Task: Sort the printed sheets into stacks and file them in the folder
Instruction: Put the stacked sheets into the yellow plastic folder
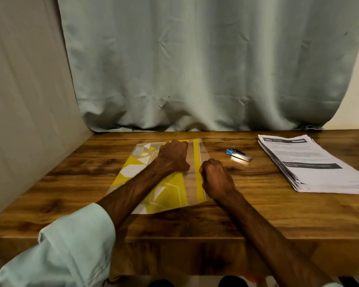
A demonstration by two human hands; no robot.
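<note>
A clear plastic folder point(164, 195) with a yellow and white geometric print lies flat in the middle of the wooden table point(257, 214). My left hand point(172, 157) rests on the folder's far part, with curled fingers reaching its far edge. Beside the yellow stripe, my right hand point(216, 179) sits at the folder's right edge, its fingers curled in and seemingly pinching that edge. A thick stack of printed sheets point(311, 164) lies at the table's right side, slightly fanned, apart from both hands.
A small blue and metal stapler point(239, 155) lies between the folder and the sheet stack. A grey-green curtain point(195, 69) hangs along the table's back edge. A beige wall point(25, 100) bounds the left side.
</note>
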